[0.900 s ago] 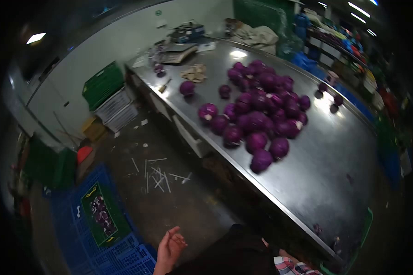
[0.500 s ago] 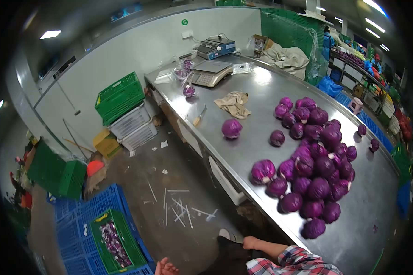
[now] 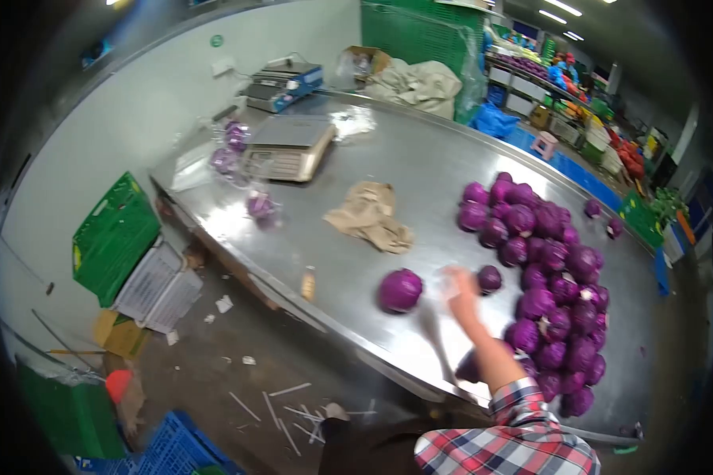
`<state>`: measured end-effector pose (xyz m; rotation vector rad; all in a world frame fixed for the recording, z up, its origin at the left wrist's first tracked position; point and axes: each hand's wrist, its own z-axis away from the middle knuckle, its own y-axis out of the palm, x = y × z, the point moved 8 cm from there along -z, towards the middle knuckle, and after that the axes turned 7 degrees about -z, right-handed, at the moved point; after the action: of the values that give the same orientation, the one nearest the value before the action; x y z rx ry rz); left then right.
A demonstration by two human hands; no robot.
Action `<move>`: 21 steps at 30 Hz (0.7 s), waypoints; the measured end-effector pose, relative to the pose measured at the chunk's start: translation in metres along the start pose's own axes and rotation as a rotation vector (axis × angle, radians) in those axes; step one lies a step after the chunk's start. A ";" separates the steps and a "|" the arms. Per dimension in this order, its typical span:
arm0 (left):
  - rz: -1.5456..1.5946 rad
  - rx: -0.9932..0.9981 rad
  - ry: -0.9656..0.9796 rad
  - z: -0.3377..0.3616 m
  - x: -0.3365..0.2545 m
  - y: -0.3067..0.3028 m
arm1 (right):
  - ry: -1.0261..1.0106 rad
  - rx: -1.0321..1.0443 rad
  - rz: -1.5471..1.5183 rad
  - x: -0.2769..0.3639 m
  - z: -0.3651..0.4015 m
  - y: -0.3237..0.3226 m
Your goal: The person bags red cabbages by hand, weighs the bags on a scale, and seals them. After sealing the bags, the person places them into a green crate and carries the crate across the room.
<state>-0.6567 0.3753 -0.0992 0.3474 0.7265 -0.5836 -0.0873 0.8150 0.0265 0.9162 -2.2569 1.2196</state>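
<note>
Purple cabbages (image 3: 401,290) either side of right grip (image 3: 462,296)

The large red cabbage (image 3: 401,290) is round, deep purple and glossy, and rests directly on the metal counter (image 3: 420,150), separate from the other heads. The small red cabbage (image 3: 489,279) is darker, rounded and uncovered; it sits between the large head and the cabbage pile (image 3: 557,255), near the pile's edge. The pile consists of closely packed whole purple heads, several showing pale patches, in an elongated group.
</note>
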 end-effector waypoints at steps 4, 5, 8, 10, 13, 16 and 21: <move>-0.155 0.151 0.331 -0.092 -0.186 0.102 | 0.823 -0.033 0.398 -0.119 0.005 -0.054; -0.228 0.092 0.384 -0.110 -0.230 0.134 | 0.710 -0.115 0.397 -0.158 0.019 -0.047; -0.530 0.244 0.613 -0.137 -0.351 0.262 | 0.698 -0.032 0.347 -0.115 0.019 -0.036; -0.598 0.263 0.797 -0.150 -0.420 0.348 | 0.746 -0.191 0.322 -0.092 0.024 -0.028; -0.752 0.147 1.146 -0.149 -0.508 0.470 | 0.718 -0.260 0.281 -0.120 0.027 -0.009; -1.040 0.006 1.350 -0.175 -0.550 0.559 | 0.784 -0.320 0.140 -0.118 0.009 0.009; -1.624 0.492 1.303 -0.249 -0.512 0.691 | 0.924 -0.350 0.143 -0.114 0.012 0.018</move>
<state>-0.6728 1.2338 0.1552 0.5438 2.1501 -2.1795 -0.0214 0.8518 -0.0615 0.0101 -1.6829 0.9602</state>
